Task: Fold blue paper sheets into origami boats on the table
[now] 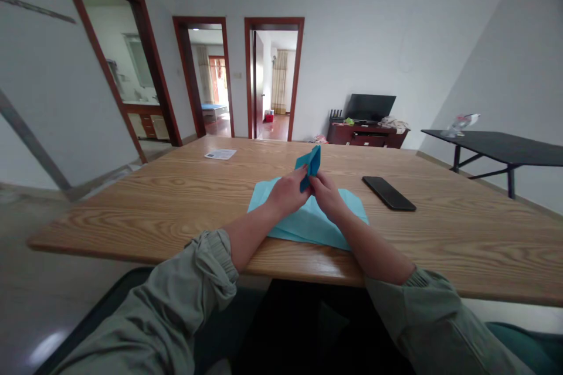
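Both my hands meet over the table's middle and grip a small piece of folded blue paper (315, 159), raised a little above the surface. My left hand (288, 192) pinches it from the left, and my right hand (326, 192) has its fingers closed on the lower right part. The folded piece stands tilted, with a flap sticking out to the left. Under my hands, light blue paper sheets (308, 222) lie flat near the table's front edge. My fingertips are partly hidden behind the hands and the folded paper.
On the wooden table (176, 211) a black phone (389, 193) lies to the right, and a printed white paper slip (220, 154) lies at the far left. Beyond stand a TV cabinet (367, 136) with a television (370, 108) and a black side table (501, 146).
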Available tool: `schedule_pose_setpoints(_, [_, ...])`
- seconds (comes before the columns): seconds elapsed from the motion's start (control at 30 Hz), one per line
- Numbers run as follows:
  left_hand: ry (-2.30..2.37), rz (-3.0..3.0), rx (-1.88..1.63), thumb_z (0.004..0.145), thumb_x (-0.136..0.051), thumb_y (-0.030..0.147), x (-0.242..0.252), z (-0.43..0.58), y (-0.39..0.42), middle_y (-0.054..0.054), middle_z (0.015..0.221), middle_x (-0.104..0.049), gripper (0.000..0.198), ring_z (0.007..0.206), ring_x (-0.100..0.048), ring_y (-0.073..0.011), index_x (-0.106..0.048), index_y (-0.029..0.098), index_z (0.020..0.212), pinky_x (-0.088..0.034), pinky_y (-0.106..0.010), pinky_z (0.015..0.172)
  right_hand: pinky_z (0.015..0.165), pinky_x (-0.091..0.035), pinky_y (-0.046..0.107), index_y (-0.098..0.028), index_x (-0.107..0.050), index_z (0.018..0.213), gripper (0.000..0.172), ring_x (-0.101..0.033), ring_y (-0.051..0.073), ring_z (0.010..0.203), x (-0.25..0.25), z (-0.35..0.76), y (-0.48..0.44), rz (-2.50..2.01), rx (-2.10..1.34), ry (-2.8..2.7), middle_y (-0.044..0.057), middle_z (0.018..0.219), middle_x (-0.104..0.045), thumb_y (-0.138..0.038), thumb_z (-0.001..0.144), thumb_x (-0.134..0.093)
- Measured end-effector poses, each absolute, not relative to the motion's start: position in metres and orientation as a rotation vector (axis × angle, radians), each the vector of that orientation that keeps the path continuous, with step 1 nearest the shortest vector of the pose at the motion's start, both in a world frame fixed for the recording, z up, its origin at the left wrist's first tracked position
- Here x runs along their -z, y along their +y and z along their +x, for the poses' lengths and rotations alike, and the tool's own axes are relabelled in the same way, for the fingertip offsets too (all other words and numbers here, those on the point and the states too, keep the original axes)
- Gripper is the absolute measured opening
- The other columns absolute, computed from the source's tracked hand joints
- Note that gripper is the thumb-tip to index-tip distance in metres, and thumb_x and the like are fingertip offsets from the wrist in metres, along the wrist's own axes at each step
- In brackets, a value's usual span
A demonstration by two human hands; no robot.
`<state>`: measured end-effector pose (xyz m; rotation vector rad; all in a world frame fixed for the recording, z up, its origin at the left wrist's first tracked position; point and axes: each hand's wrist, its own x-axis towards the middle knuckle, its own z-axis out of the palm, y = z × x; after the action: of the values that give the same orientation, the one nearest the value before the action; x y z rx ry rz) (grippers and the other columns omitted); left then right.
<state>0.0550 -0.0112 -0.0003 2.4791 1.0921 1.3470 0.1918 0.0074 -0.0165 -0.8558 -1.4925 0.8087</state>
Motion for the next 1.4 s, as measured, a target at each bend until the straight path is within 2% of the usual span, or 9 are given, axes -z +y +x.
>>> schedule_pose_setpoints(0.13, [1.167, 2.516, -1.408, 0.083, -0.057, 0.017, 0.0, 0.051, -0.005, -0.007, 0.12, -0.063, 0.041, 0.111, -0.059, -0.0215, -0.054, 0.021, 0.124, -0.046, -0.036, 0.099, 0.069, -0.055, 0.032, -0.02, -0.06, 0.093, 0.022, -0.061, 0.016, 0.072, 0.019, 0.19, 0.006, -0.889, -0.784, -1.543, -0.001, 0.078, -0.065, -0.036, 0.08, -0.051])
schedule_pose_setpoints(0.27, [1.291, 2.507, -1.504, 0.08, -0.058, 0.017, 0.001, 0.051, 0.001, -0.009, 0.113, -0.061, 0.042, 0.107, -0.057, -0.0234, -0.053, 0.019, 0.122, -0.046, -0.039, 0.097, 0.064, -0.056, 0.031, -0.02, -0.061, 0.091, 0.02, -0.062, 0.015, 0.063, 0.019, 0.189, 0.002, -0.985, -0.612, -1.581, 0.0, 0.072, -0.065, -0.035, 0.082, -0.051])
schedule_pose_setpoints(0.37, [1.295, 2.477, -1.52, 0.08, -0.059, 0.019, 0.001, 0.051, 0.002, -0.009, 0.11, -0.06, 0.042, 0.103, -0.058, -0.0228, -0.052, 0.018, 0.122, -0.047, -0.038, 0.094, 0.063, -0.057, 0.031, -0.02, -0.063, 0.099, 0.025, -0.065, 0.016, 0.066, 0.017, 0.189, 0.0, -0.99, -0.549, -1.588, 0.001, 0.076, -0.068, -0.036, 0.083, -0.052])
schedule_pose_setpoints(0.5, [1.142, 2.447, -1.54, 0.08, -0.059, 0.02, 0.001, 0.049, 0.001, -0.01, 0.115, -0.058, 0.047, 0.109, -0.056, -0.0223, -0.051, 0.018, 0.125, -0.048, -0.036, 0.095, 0.068, -0.058, 0.035, -0.02, -0.06, 0.112, 0.038, -0.067, 0.018, 0.073, 0.014, 0.188, 0.0, -0.861, -0.697, -1.502, 0.003, 0.085, -0.071, -0.039, 0.079, -0.059])
schedule_pose_setpoints(0.63, [0.898, 2.33, -1.472, 0.079, -0.059, 0.018, 0.002, 0.049, 0.004, -0.01, 0.121, -0.059, 0.05, 0.109, -0.057, -0.0205, -0.051, 0.018, 0.128, -0.051, -0.034, 0.092, 0.075, -0.057, 0.038, -0.022, -0.059, 0.112, 0.044, -0.067, 0.018, 0.079, 0.014, 0.189, 0.004, -0.81, -0.818, -1.395, 0.003, 0.091, -0.069, -0.038, 0.072, -0.068])
schedule_pose_setpoints(0.8, [0.648, 2.037, -1.372, 0.077, -0.061, 0.017, 0.005, 0.048, 0.012, -0.011, 0.118, -0.063, 0.053, 0.098, -0.064, -0.0182, -0.05, 0.017, 0.129, -0.056, -0.031, 0.081, 0.075, -0.057, 0.039, -0.024, -0.056, 0.115, 0.05, -0.065, 0.017, 0.082, 0.013, 0.191, 0.002, -0.81, -0.892, -1.337, 0.004, 0.102, -0.064, -0.037, 0.069, -0.071])
schedule_pose_setpoints(1.0, [0.741, 1.999, -1.405, 0.077, -0.057, 0.014, 0.006, 0.045, 0.012, -0.012, 0.12, -0.062, 0.052, 0.091, -0.066, -0.0168, -0.049, 0.016, 0.128, -0.057, -0.03, 0.076, 0.076, -0.057, 0.041, -0.024, -0.055, 0.118, 0.045, -0.064, 0.017, 0.084, 0.014, 0.192, 0.001, -0.803, -0.865, -1.438, 0.006, 0.109, -0.062, -0.037, 0.076, -0.065])
schedule_pose_setpoints(1.2, [0.951, 2.194, -1.462, 0.073, -0.055, 0.005, 0.008, 0.048, 0.011, -0.008, 0.112, -0.062, 0.056, 0.093, -0.063, -0.0166, -0.048, 0.018, 0.127, -0.053, -0.032, 0.083, 0.076, -0.057, 0.038, -0.022, -0.051, 0.122, 0.045, -0.064, 0.016, 0.083, 0.025, 0.187, 0.009, -0.866, -0.704, -1.574, 0.007, 0.111, -0.062, -0.032, 0.079, -0.058])
schedule_pose_setpoints(1.4, [1.174, 2.34, -1.438, 0.077, -0.053, 0.007, 0.008, 0.05, 0.007, -0.005, 0.101, -0.062, 0.052, 0.092, -0.059, -0.0186, -0.049, 0.022, 0.127, -0.049, -0.034, 0.087, 0.061, -0.057, 0.031, -0.023, -0.048, 0.122, 0.048, -0.064, 0.015, 0.071, 0.028, 0.185, 0.012, -0.93, -0.728, -1.52, 0.004, 0.1, -0.064, -0.032, 0.076, -0.058])
